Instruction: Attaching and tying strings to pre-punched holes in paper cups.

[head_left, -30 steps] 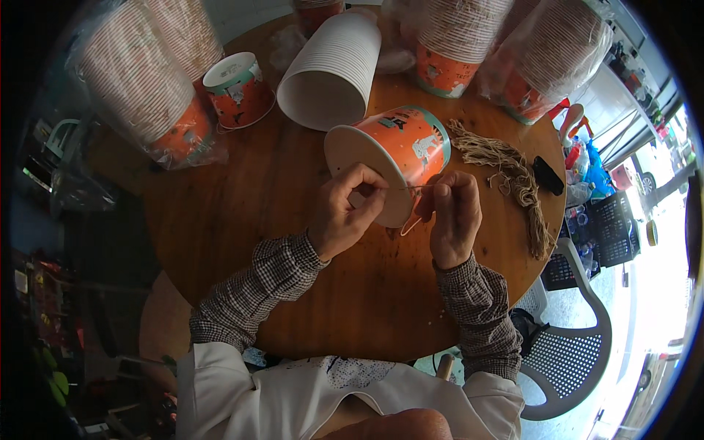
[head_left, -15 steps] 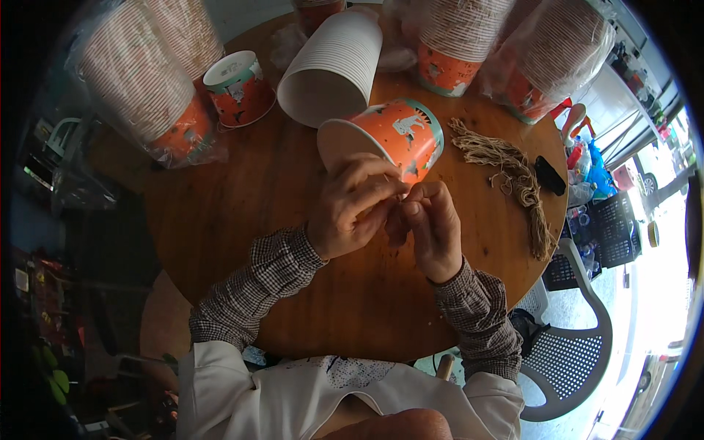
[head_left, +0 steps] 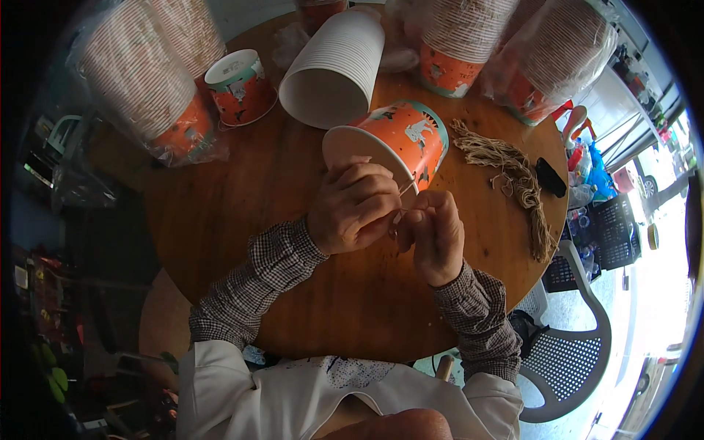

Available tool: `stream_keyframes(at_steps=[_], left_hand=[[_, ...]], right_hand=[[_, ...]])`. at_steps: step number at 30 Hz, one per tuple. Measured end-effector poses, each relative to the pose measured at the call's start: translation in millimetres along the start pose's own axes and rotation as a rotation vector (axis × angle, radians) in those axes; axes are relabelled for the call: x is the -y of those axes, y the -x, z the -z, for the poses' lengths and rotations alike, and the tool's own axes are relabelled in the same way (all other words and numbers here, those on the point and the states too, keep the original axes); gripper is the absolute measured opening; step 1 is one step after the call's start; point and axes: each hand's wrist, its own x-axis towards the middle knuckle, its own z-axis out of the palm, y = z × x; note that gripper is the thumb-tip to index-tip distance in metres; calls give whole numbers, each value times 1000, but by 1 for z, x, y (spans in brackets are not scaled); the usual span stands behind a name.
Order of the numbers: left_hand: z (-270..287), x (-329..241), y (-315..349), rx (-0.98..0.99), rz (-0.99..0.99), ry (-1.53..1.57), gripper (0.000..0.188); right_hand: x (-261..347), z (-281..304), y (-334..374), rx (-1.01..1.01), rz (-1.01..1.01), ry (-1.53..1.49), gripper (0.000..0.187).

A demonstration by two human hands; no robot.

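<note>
An orange paper bucket [head_left: 400, 139] with a teal band and animal prints lies on its side, its white open mouth toward me. At the near side of its rim my left hand [head_left: 358, 205] is closed, fingers curled, on a thin light cord [head_left: 406, 188]. My right hand [head_left: 434, 236] pinches the same cord between thumb and forefinger, just right of the left fingertips. The cord's far end is hidden by the fingers, and I cannot tell whether it passes through the bucket's wall.
A bundle of tan cords [head_left: 506, 158] lies at the right beside a small black object [head_left: 550, 177]. White nested buckets [head_left: 334, 70] lie behind. A finished-looking orange bucket [head_left: 240, 88] stands left. Plastic-wrapped bucket stacks [head_left: 136, 73] line the round table [head_left: 220, 198]. A grey chair [head_left: 572, 359] stands right.
The bucket has shifted slightly right and turned. My left hand has rolled over with its fingers curled in more, and my right hand has lowered slightly, so more cord shows between them.
</note>
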Motion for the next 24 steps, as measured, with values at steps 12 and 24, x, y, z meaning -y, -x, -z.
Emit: stream_keyframes(at_steps=[12,24], left_hand=[[-3,2,1,-119,-21,-19,17],[-3,17,-13,-214,-3,-48,16]], right_hand=[[6,-1,0,-68,194,42,21],[88,20,-33,-94,280,-362,15]])
